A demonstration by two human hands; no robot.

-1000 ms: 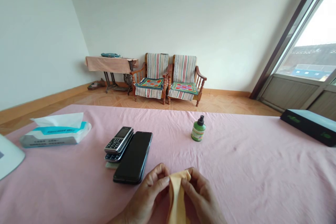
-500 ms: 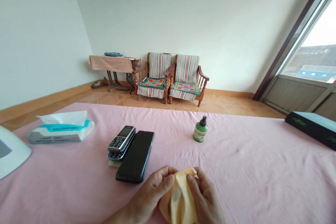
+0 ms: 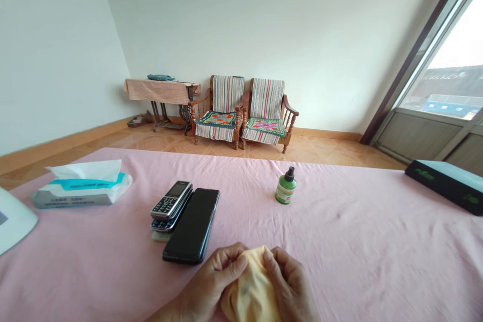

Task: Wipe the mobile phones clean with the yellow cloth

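Between my hands, at the bottom middle of the head view, hangs a crumpled yellow cloth (image 3: 253, 289) with a dark smudge on it. My left hand (image 3: 222, 274) pinches its upper left edge between thumb and fingers. On the other side, my right hand (image 3: 289, 282) grips the upper right edge, thumb on top. The cloth's lower end runs out of the frame. Left of my hands, a black smartphone (image 3: 192, 225) lies on top of another one. Beside it are stacked keypad phones (image 3: 172, 200). A small green spray bottle (image 3: 285, 190) with a black top stands upright beyond my right hand.
A pink sheet (image 3: 362, 256) covers the surface in front of me. A tissue pack (image 3: 81, 192) lies at the left, near a white rounded object (image 3: 15, 226). A black box (image 3: 445, 186) sits at the right edge. Two wooden armchairs (image 3: 241, 110) stand beyond.
My fingers have shifted along the cloth's top edge, and its raised corner at the right hand has dropped. The whole view has turned slightly to the right.
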